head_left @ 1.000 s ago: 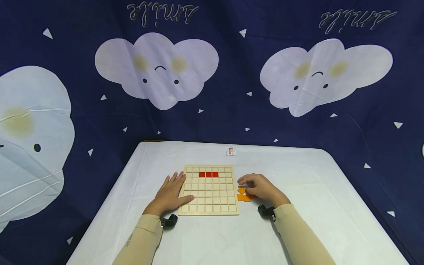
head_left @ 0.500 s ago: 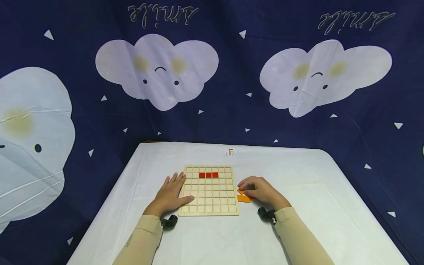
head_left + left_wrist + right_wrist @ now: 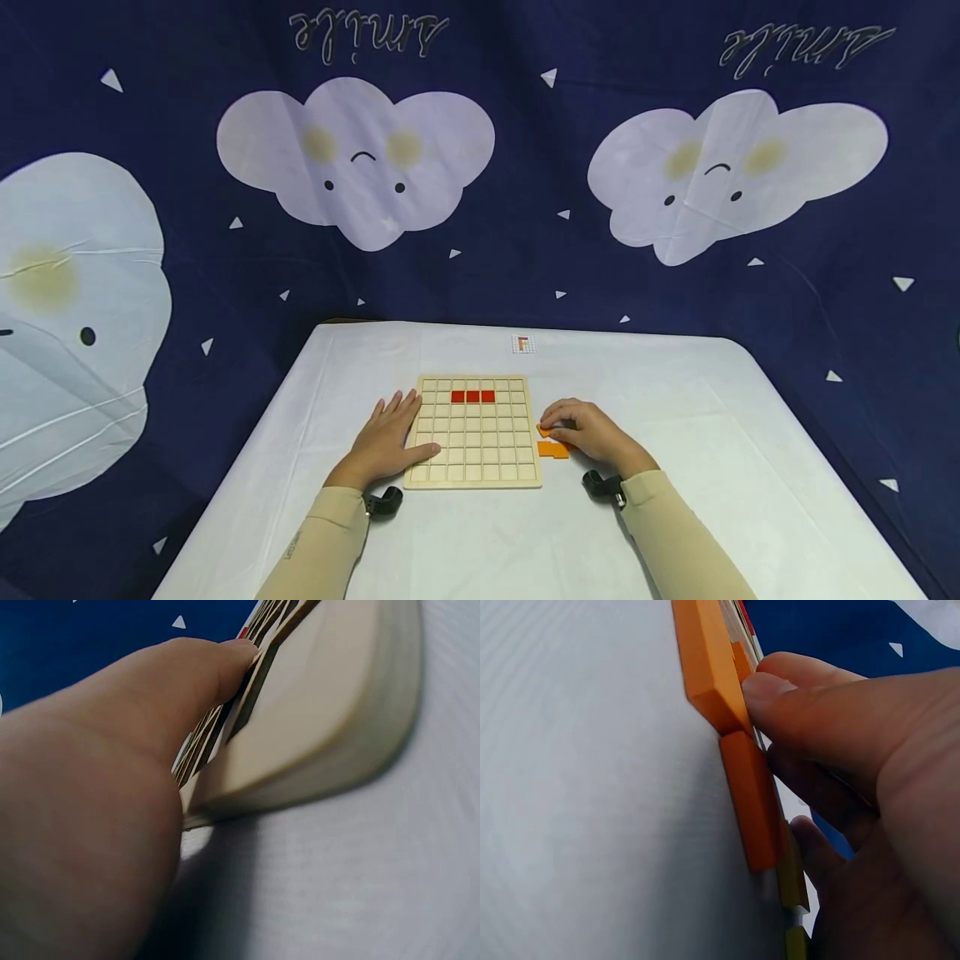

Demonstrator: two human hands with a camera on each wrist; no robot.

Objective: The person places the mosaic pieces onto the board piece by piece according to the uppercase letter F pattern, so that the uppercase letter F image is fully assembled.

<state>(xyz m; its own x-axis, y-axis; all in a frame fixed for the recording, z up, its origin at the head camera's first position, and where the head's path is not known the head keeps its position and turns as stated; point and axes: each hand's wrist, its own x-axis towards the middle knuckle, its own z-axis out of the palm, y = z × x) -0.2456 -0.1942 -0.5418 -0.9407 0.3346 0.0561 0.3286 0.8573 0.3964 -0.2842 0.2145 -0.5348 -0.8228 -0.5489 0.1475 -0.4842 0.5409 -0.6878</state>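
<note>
A square wooden grid board (image 3: pixel 472 460) lies on the white table, with three red tiles (image 3: pixel 472 397) side by side in one of its far rows. My left hand (image 3: pixel 384 437) rests flat over the board's left edge, fingers spread and thumb on the near squares. Right of the board, my right hand (image 3: pixel 592 429) has its thumb and curled fingers at a small orange tile (image 3: pixel 543 431), pinching it; the fingertips partly cover it. More orange tiles (image 3: pixel 552 450) lie just nearer. In the right wrist view, olive-yellow tiles (image 3: pixel 791 877) show below the thumb.
A small pattern card (image 3: pixel 523 343) with a coloured grid lies near the table's far edge. Behind the table (image 3: pixel 645 367) hangs a dark blue cloth (image 3: pixel 517 275) printed with clouds. Each wrist carries a black camera (image 3: pixel 602 485).
My right hand has shifted slightly left and its fingers have closed in on the small orange tile, which has slid a little toward the board. My left hand stays in place.
</note>
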